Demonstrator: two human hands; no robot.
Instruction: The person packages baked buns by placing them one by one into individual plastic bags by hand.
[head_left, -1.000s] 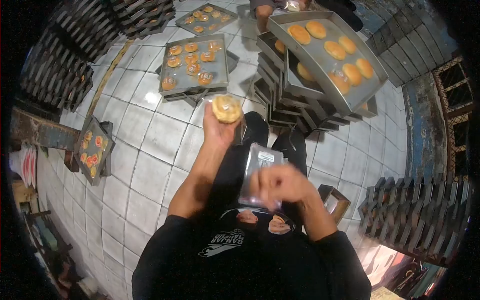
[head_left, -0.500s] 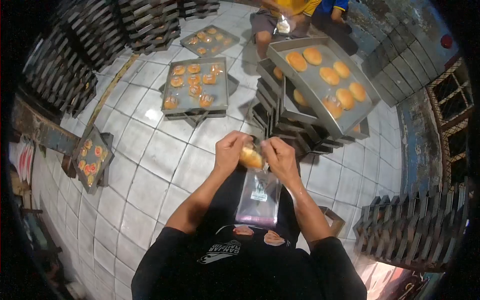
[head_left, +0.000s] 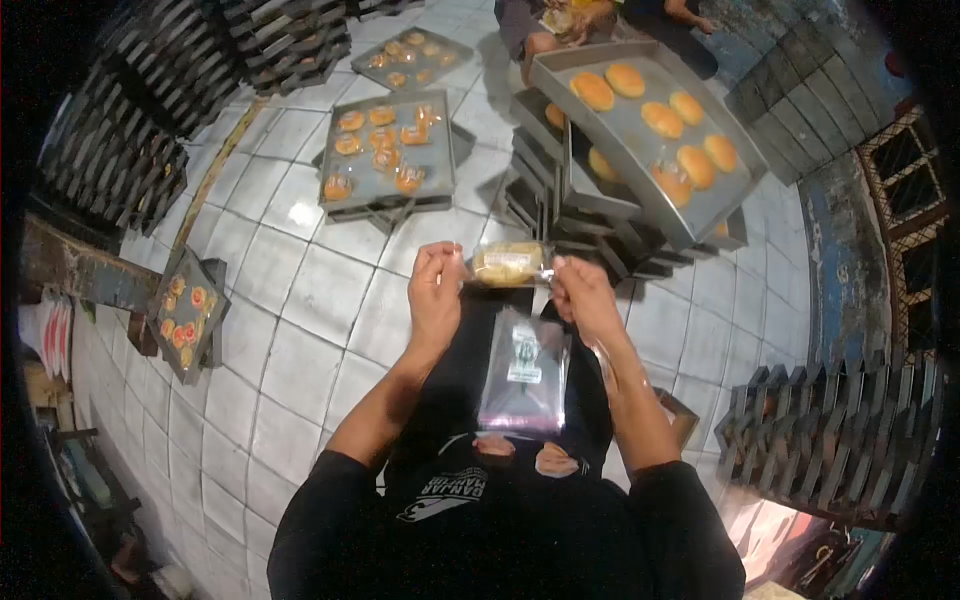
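A bun in a clear plastic bag [head_left: 508,264] is stretched level between my two hands, above my lap. My left hand [head_left: 436,290] pinches the left end of the bag with fingers closed. The right end is gripped by the closed fingers of my right hand [head_left: 585,295]. A pale printed label shows across the bag. Below, a stack of clear plastic bags [head_left: 524,375] with a printed label lies on my lap. Just ahead to the right, a tray [head_left: 632,130] of golden buns [head_left: 662,120] rests tilted on stacked trays.
A tray [head_left: 385,210] of bagged buns sits on the tiled floor ahead, with another tray [head_left: 411,58] behind it. At left stands a tray of topped breads [head_left: 184,312]. Stacked dark trays [head_left: 830,445] rise at right. Another person's hand [head_left: 590,22] is at the top.
The bun, bunched between my hands before, is now stretched flat in its bag. My hands have moved apart and slightly forward. The view has shifted a little.
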